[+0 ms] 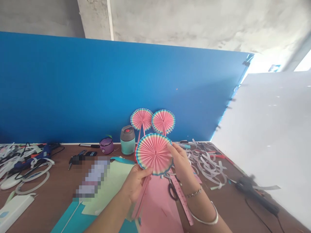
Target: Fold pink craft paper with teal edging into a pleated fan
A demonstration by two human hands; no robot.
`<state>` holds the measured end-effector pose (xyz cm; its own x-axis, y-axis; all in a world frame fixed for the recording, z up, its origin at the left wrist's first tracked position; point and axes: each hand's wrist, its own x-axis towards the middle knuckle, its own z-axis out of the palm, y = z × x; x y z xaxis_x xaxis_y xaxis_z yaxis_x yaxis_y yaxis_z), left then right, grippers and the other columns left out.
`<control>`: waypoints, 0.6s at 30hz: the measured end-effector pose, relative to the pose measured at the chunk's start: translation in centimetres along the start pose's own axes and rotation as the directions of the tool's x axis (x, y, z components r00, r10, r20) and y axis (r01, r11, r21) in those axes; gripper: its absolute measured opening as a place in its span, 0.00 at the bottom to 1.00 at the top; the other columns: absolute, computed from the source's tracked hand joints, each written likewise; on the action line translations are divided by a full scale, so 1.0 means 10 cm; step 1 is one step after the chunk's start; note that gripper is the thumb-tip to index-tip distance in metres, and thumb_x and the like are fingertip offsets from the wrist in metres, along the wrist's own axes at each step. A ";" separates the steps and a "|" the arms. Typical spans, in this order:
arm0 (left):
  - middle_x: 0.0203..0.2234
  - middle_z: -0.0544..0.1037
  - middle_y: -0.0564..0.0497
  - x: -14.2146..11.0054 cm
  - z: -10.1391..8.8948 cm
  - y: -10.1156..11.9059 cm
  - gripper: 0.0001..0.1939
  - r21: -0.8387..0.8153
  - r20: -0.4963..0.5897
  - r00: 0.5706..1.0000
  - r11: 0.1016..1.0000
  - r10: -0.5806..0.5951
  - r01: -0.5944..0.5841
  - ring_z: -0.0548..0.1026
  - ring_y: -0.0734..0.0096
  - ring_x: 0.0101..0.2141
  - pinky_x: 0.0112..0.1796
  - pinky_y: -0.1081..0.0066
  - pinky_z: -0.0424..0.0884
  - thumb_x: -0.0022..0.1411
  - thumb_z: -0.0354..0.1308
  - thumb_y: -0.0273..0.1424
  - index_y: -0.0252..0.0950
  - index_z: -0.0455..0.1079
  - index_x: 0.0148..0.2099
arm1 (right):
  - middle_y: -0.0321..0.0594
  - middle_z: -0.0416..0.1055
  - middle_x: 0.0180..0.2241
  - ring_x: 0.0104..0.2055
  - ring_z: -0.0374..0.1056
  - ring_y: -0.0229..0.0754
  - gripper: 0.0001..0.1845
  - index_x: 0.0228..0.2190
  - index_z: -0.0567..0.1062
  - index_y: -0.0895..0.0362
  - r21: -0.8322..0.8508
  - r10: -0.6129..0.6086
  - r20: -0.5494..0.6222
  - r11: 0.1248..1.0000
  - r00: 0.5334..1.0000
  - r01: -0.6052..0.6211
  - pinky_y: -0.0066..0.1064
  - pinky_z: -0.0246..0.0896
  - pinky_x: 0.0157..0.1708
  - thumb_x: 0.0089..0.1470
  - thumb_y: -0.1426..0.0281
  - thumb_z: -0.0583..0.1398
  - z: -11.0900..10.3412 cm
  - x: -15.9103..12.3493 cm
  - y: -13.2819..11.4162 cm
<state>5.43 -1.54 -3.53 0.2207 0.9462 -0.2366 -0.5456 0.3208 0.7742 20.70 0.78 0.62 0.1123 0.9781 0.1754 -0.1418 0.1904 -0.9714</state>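
Observation:
A round pleated paper fan (155,152), pink with a cream and blue border, is held up between both hands. My left hand (136,181) closes round its lower edge and the top of its pink handle strips, thumb in front. At the fan's right edge, my right hand (181,160) pinches the rim, its other fingers behind the paper. Two similar fans, one at the left (142,119) and one at the right (163,121), stand against the blue panel. Under my hands lie pink paper (160,204), scissors (173,191) and a pink ruler (182,200).
Green paper (104,191) and a teal sheet (70,216) cover the left middle. A teal jar (127,142) and purple pot (106,145) stand by the blue panel (85,87). White strips (206,161) and a black glue gun (255,191) lie at right; a white power strip (17,210) at left.

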 end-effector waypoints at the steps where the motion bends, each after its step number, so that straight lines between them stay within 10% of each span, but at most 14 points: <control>1: 0.20 0.74 0.54 0.00 0.00 -0.01 0.12 -0.010 0.004 1.000 1.000 -0.007 0.007 0.69 0.78 0.20 0.25 0.76 0.65 0.39 0.70 0.27 0.34 0.70 0.28 | 0.38 0.71 0.29 0.31 0.66 0.40 0.16 0.31 0.71 0.56 -0.017 0.007 -0.012 1.000 1.000 -0.007 0.26 0.60 0.26 0.51 0.55 0.57 0.00 0.00 0.00; 7: 0.22 0.75 0.56 0.03 -0.02 0.05 0.11 -0.168 -0.010 0.999 0.985 0.037 -0.038 0.70 0.79 0.21 0.27 0.76 0.67 0.41 0.69 0.23 0.34 0.71 0.28 | 0.42 0.71 0.35 0.36 0.66 0.41 0.20 0.41 0.72 0.56 -0.052 -0.008 0.044 0.999 0.999 0.010 0.26 0.60 0.30 0.53 0.56 0.55 0.04 -0.01 -0.04; 11: 0.22 0.76 0.54 0.05 -0.04 0.15 0.08 -0.242 -0.047 0.989 0.959 0.141 -0.148 0.73 0.75 0.24 0.31 0.73 0.70 0.43 0.68 0.24 0.33 0.71 0.27 | 0.39 0.71 0.28 0.28 0.65 0.38 0.20 0.38 0.75 0.59 -0.271 0.101 0.342 0.963 0.934 -0.005 0.27 0.57 0.26 0.53 0.57 0.55 0.08 -0.04 0.00; 15: 0.25 0.77 0.51 0.10 -0.08 0.18 0.07 -0.261 -0.068 0.970 0.934 0.233 -0.242 0.75 0.72 0.28 0.34 0.71 0.71 0.46 0.67 0.26 0.31 0.73 0.29 | 0.32 0.63 0.17 0.20 0.55 0.33 0.18 0.22 0.73 0.59 -0.621 0.144 0.506 0.745 0.851 0.243 0.24 0.44 0.20 0.54 0.60 0.55 0.19 -0.16 0.14; 18: 0.25 0.77 0.50 0.13 -0.10 0.16 0.06 -0.263 -0.100 0.963 0.926 0.252 -0.270 0.76 0.70 0.32 0.39 0.70 0.70 0.47 0.66 0.27 0.31 0.73 0.29 | 0.34 0.64 0.20 0.21 0.57 0.34 0.14 0.26 0.70 0.59 -0.761 0.070 0.457 0.547 0.887 0.349 0.26 0.41 0.21 0.58 0.67 0.50 0.34 -0.29 0.24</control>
<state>4.04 0.25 -3.19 -0.0056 0.9958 -0.0915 -0.7776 0.0532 0.6265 16.69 -1.33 -1.69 -0.3592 0.9192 0.1611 0.7098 0.3812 -0.5923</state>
